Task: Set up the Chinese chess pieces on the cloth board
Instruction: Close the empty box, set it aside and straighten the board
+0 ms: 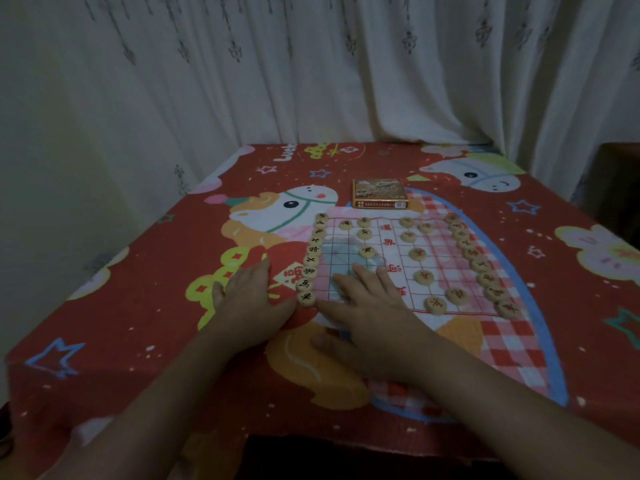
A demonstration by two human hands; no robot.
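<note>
A thin cloth board [446, 261] with a red grid lies on the table. Several round wooden pieces with black characters form a column [313, 252] along its left edge; several red-marked pieces line the right edge [479, 263]. More pieces stand inside the grid, such as one black-marked piece [367, 251] and one red-marked piece [424, 277]. My left hand [247, 299] lies flat on the tablecloth just left of the black column, fingers straight. My right hand [367, 313] rests flat on the board's near left part, fingers spread, covering some of the grid.
A red cartoon-print tablecloth [138, 306] covers the table. A small orange box [379, 194] stands just beyond the board's far edge. White curtains [311, 64] hang behind the table. The table's near edge runs below my forearms.
</note>
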